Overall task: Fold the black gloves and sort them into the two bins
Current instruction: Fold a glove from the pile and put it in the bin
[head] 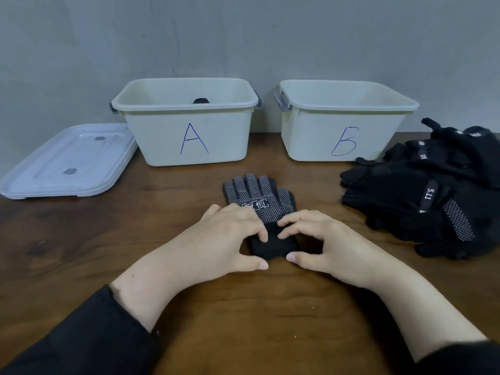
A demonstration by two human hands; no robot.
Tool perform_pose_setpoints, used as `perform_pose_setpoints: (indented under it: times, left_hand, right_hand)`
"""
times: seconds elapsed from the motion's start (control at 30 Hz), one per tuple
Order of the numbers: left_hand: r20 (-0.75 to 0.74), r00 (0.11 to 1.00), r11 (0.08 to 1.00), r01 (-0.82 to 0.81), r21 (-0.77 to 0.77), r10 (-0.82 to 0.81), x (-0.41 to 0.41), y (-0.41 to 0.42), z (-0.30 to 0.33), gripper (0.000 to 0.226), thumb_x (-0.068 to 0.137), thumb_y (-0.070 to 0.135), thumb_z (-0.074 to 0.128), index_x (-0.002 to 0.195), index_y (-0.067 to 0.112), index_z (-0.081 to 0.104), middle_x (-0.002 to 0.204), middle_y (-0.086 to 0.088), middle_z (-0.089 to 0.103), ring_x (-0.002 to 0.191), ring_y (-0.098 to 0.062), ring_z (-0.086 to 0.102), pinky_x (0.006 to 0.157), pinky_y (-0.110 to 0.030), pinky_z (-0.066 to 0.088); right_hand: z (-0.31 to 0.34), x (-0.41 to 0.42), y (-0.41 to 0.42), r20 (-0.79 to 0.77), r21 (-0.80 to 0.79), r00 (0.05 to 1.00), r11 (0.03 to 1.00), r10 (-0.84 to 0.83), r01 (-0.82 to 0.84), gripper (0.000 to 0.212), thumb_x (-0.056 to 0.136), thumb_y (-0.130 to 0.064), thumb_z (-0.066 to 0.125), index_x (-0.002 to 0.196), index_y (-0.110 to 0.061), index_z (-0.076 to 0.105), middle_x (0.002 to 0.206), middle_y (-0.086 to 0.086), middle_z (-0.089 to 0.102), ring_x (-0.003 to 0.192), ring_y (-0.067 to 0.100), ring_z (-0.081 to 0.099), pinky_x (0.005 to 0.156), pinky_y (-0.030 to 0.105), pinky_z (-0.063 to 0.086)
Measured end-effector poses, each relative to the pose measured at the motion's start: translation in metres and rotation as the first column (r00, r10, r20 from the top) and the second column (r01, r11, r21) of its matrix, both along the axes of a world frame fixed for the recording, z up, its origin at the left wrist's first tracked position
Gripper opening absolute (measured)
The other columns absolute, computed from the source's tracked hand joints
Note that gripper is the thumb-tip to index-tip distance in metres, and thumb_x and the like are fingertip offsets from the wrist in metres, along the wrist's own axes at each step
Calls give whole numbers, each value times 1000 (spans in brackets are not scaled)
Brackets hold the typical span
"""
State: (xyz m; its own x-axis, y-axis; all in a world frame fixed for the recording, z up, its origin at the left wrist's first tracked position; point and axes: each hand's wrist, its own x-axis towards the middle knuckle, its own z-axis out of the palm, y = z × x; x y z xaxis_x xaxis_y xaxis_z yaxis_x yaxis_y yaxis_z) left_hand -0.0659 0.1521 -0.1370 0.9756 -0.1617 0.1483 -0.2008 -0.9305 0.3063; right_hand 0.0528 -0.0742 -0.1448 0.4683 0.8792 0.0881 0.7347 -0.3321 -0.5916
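Note:
A black glove with white dots [259,197] lies flat on the wooden table, fingers pointing toward the bins. My left hand [227,236] and my right hand [322,242] both sit at its plain black cuff [270,246], fingertips curled over the cuff's top and thumbs at its near edge, pinching it from either side. A white bin marked A [189,136] stands behind on the left, with a bit of dotted black glove [200,100] showing inside. A white bin marked B [341,131] stands to its right; its inside is hidden from here.
A heap of black gloves [430,190] covers the table's right side, some labelled 5.11. Two stacked clear lids [67,163] lie at the far left. A grey wall rises right behind the bins.

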Motion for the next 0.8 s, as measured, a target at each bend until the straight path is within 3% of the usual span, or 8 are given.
perform_pose_setpoints:
  times: [0.1, 0.2, 0.27, 0.4, 0.53, 0.63, 0.67, 0.8]
  left_hand:
    - [66, 998, 1000, 2, 14, -3, 1, -1, -1, 15, 87, 48, 67, 91, 34, 62, 102, 18, 50, 102, -4, 43, 100, -36, 30]
    - [68, 998, 1000, 8, 11, -9, -4, -2, -6, 16, 88, 47, 61, 83, 33, 56, 102, 18, 48, 101, -4, 43, 99, -36, 32]
    - [75, 997, 999, -8, -33, 10, -5, -1, -6, 24, 83, 58, 55, 85, 35, 53, 109, 20, 49, 108, -3, 43, 101, -34, 30]
    - [13, 999, 998, -48, -40, 49, -6, 2, -8, 57, 73, 77, 49, 116, 41, 55, 123, 27, 47, 119, 6, 35, 105, -27, 22]
    - [100, 990, 995, -92, -35, 95, -1, 1, -5, 28, 89, 53, 38, 95, 37, 61, 101, 20, 56, 101, 0, 45, 96, -35, 35]
    - [125, 982, 990, -133, -54, 139, 2, 2, -4, 15, 94, 42, 46, 89, 37, 59, 90, 19, 57, 94, 0, 46, 96, -36, 34]
    - [138, 978, 987, -146, -60, 153, 2, 1, -6, 11, 95, 38, 51, 88, 37, 60, 87, 19, 57, 93, -1, 46, 96, -37, 35]
    - [132, 959, 963, -233, -138, 251, 4, -4, -5, 14, 97, 38, 55, 88, 31, 63, 73, 14, 55, 84, -5, 44, 94, -37, 35]
  right_hand:
    - [-6, -1, 3, 152, 52, 988, 999, -16, 8, 22, 90, -39, 72, 111, -35, 73, 131, -29, 56, 130, -4, 44, 110, 25, 37]
    - [-14, -12, 14, 269, 71, 963, 997, -9, -10, 22, 91, -42, 60, 102, -28, 72, 122, -22, 60, 119, 0, 51, 102, 35, 44]
    - [-15, -16, 19, 260, 104, 965, 995, -31, 4, 19, 92, -40, 55, 100, -27, 68, 117, -22, 60, 112, 2, 54, 99, 33, 43]
    - [-12, -20, 20, 219, 143, 972, 988, -88, 58, 17, 94, -40, 51, 102, -30, 62, 116, -24, 58, 112, 1, 54, 99, 29, 40]
    - [-6, -19, 19, 201, 107, 975, 992, -92, 71, 16, 95, -43, 56, 111, -42, 57, 112, -28, 55, 112, -2, 48, 96, 22, 38]
    - [-5, -19, 18, 143, 46, 981, 991, -132, 126, 50, 89, -47, 69, 133, -51, 45, 115, -37, 48, 115, -18, 34, 100, 13, 33]
    - [-7, -18, 20, 160, 51, 976, 989, -147, 140, 52, 89, -46, 69, 136, -50, 45, 115, -36, 48, 114, -18, 34, 99, 14, 32]
    - [-10, -12, 25, 21, 162, 972, 960, -233, 227, 16, 97, -41, 62, 112, -48, 60, 99, -17, 64, 96, 7, 56, 85, 30, 46]
